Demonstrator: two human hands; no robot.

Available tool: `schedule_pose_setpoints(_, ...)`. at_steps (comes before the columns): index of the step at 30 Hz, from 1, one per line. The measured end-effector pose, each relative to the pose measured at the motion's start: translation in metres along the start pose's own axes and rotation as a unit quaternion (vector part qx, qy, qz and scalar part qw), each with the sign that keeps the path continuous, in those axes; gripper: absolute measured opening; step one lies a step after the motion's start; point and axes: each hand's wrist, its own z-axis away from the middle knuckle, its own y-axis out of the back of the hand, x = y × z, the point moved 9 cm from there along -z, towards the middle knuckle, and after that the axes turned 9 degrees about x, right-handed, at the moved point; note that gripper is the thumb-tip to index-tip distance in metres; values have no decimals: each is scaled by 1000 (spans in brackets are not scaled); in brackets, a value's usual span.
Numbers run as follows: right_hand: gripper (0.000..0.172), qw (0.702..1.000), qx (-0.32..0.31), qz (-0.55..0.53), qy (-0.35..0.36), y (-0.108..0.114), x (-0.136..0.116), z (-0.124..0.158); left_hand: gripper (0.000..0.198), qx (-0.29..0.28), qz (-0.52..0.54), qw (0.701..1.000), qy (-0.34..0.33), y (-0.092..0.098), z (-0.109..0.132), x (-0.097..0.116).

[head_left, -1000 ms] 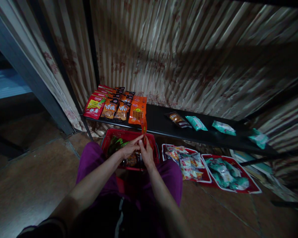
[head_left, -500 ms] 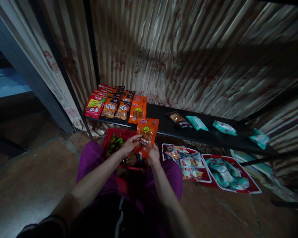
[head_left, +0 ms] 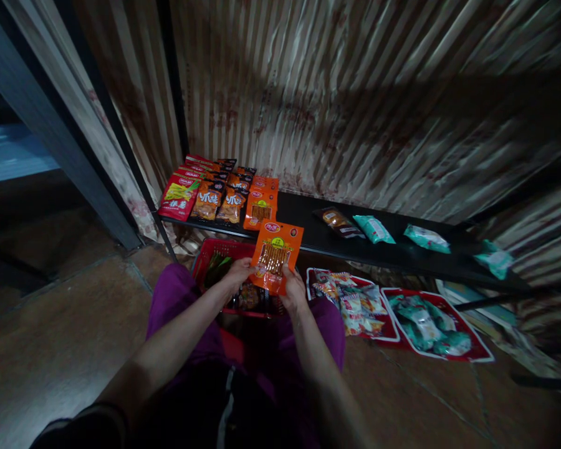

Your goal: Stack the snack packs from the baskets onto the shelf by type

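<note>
An orange snack packet (head_left: 275, 254) with brown sticks showing through its clear window is held up, tilted, in front of the shelf edge. My left hand (head_left: 240, 272) grips its lower left edge, and my right hand (head_left: 293, 287) pinches its lower right side. Beneath it, between my knees, stands a red basket (head_left: 201, 259) with green and dark packets inside. On the black shelf (head_left: 303, 219) just behind sits a matching orange packet (head_left: 260, 209). To its left are orange-and-black packets (head_left: 208, 202) and red packets (head_left: 178, 196), set out in rows.
Further right on the shelf lie a brown packet (head_left: 337, 223) and several green packets (head_left: 374, 229). Two red baskets with white rims stand on the floor, one holding white-and-red packets (head_left: 353, 305), the other green ones (head_left: 423, 327). A striped curtain (head_left: 308, 93) hangs behind; metal posts (head_left: 172, 81) frame the left.
My left hand has moved from the front of the orange packet to its left edge. The packet's window now shows more fully, and my right fingers have shifted along its right side.
</note>
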Motion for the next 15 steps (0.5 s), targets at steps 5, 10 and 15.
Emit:
schedule_pose_setpoints(5, 27, 1000, -15, 10, -25, 3, 1, -2, 15, -2, 1, 1000, 3, 0, 2, 2)
schedule_pose_setpoints(10, 33, 998, -35, 19, -47, 2, 2, 0, 13, 15, 8, 1000, -3, 2, -1, 2)
schedule_pose_setpoints(15, 38, 997, -56, 46, -41, 0, 7, 0, 14, 41, 15, 999, -9, 7, -5, -5)
